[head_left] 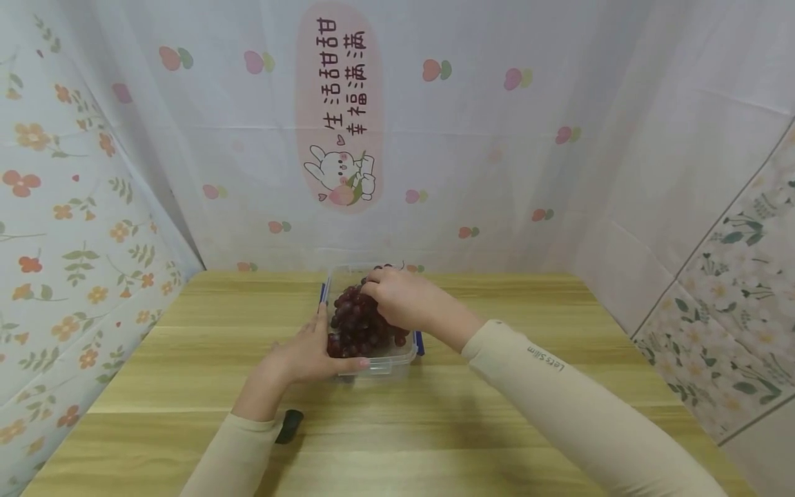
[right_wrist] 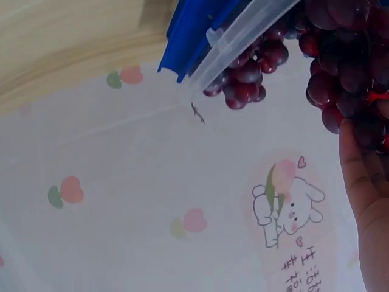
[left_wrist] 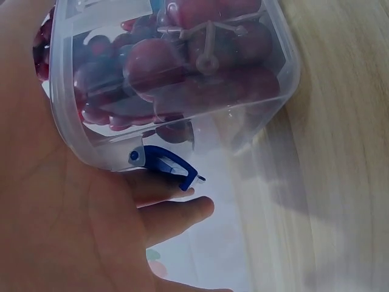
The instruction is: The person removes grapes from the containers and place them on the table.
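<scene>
Grapes [head_left: 355, 323] lie in a clear container [head_left: 405, 358] near the surface's [head_left: 497, 421] far edge, between both hands; the right hand [head_left: 406, 298], nearer, grips the cluster from its right, while the left hand [head_left: 306, 353], fingers extended, braces the container's near-left corner.

Dark red grapes [head_left: 355, 321] heaped in an upright clear container [head_left: 402, 358], blue side clips [left_wrist: 159, 158] unfastened

Wood-grain tbl [head_left: 528, 310], clr box [head_left: 400, 361] atop
</scene>
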Demonstrator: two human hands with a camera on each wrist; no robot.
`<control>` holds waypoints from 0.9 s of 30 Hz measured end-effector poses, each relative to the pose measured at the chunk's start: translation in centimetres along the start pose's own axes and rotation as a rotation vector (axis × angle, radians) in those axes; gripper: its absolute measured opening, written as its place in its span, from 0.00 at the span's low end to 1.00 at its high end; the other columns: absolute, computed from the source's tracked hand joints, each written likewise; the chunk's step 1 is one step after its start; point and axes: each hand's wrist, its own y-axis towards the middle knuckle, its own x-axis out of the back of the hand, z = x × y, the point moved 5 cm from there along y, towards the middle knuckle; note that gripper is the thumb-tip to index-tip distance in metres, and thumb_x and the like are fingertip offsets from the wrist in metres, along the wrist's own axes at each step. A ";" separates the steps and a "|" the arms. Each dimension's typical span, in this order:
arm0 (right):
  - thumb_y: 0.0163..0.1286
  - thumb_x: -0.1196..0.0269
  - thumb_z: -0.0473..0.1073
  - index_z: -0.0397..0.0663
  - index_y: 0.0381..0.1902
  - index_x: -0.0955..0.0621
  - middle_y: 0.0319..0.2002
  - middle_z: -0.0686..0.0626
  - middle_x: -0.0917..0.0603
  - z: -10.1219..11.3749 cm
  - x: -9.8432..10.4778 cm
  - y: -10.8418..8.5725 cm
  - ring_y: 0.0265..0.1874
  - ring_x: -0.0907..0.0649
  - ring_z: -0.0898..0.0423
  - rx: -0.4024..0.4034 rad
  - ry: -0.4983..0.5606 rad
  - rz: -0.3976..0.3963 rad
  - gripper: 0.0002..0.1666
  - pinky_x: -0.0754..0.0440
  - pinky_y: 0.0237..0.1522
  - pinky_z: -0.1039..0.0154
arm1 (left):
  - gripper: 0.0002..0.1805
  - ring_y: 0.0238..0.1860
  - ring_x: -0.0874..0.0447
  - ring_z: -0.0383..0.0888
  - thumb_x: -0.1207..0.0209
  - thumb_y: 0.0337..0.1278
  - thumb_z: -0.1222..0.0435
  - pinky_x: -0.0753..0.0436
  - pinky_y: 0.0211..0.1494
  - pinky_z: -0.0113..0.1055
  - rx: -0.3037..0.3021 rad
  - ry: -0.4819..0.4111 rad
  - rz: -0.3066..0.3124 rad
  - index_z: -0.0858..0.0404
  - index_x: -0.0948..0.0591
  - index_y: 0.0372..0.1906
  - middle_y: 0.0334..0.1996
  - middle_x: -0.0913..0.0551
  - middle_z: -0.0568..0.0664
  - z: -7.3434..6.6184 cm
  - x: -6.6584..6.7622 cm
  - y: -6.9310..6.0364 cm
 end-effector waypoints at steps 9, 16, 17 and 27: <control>0.73 0.35 0.31 0.41 0.60 0.14 0.55 0.44 0.12 -1.1 2.8 0.5 0.53 0.10 0.49 0.003 0.069 -0.026 0.19 0.10 0.56 0.58 | 0.82 0.85 0.48 0.68 0.39 0.47 0.19 0.41 0.74 0.82 0.011 0.015 -0.011 0.69 0.65 0.86 0.86 0.53 0.68 0.0 -0.1 -0.1; 0.73 0.37 0.29 0.39 0.61 0.14 0.56 0.43 0.11 -2.0 4.9 0.6 0.54 0.10 0.48 0.003 0.094 -0.057 0.20 0.11 0.57 0.56 | 0.80 0.85 0.48 0.69 0.36 0.48 0.21 0.41 0.77 0.77 -0.025 -0.005 -0.022 0.68 0.61 0.87 0.87 0.52 0.67 0.8 0.3 0.0; 0.73 0.37 0.29 0.39 0.61 0.14 0.56 0.42 0.12 -2.2 5.2 0.5 0.54 0.10 0.48 -0.003 0.092 -0.053 0.20 0.11 0.58 0.56 | 0.80 0.85 0.47 0.70 0.37 0.48 0.21 0.41 0.76 0.79 -0.028 0.001 -0.026 0.68 0.61 0.87 0.87 0.52 0.68 0.8 0.4 0.0; 0.72 0.39 0.29 0.39 0.62 0.14 0.56 0.42 0.12 -5.6 6.3 -0.5 0.54 0.10 0.46 -0.100 0.048 -0.016 0.21 0.11 0.57 0.54 | 0.80 0.83 0.46 0.73 0.33 0.48 0.23 0.33 0.78 0.71 -0.036 -0.040 -0.026 0.67 0.63 0.87 0.86 0.56 0.72 1.0 0.6 0.3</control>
